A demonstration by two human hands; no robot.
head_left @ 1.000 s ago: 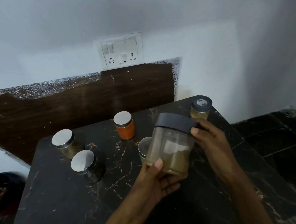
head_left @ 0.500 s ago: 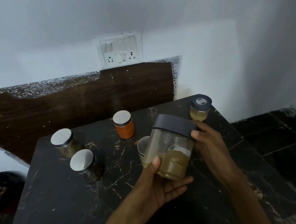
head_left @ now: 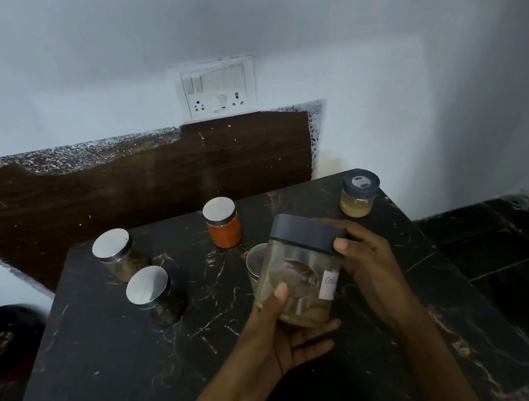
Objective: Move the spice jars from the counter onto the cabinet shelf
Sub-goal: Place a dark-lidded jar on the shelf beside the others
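**While two hands hold it, the big jar could slip**

As the big jar (head_left: 297,279) hangs in the air above the counter (head_left: 130,349), both hands are clamped on it. The left hand (head_left: 277,342) cups its bottom, with the thumb up the front glass and the fingers under. The right hand (head_left: 370,263) curls round the dark lid (head_left: 305,234). The jar tips a little. Brown spice sits low inside, and a white label (head_left: 329,285) shows on its side.

Five more jars stand on the counter: an orange jar (head_left: 223,225), a pale jar (head_left: 358,194) at the far corner, a back silver jar (head_left: 114,251) and a front silver jar (head_left: 152,290) to the left, and a hidden jar (head_left: 255,259) just behind the big jar. The shelf is not in view.

What could go wrong? I think the lid is on tight, but the view is too dim to be sure. If it is loose and the right hand turns or pulls it, it could come off and spice could spill. Glass is smooth, so if the left hand lets go too soon, the jar could drop and break on the hard counter. If it comes down low, it could knock the hidden jar over.
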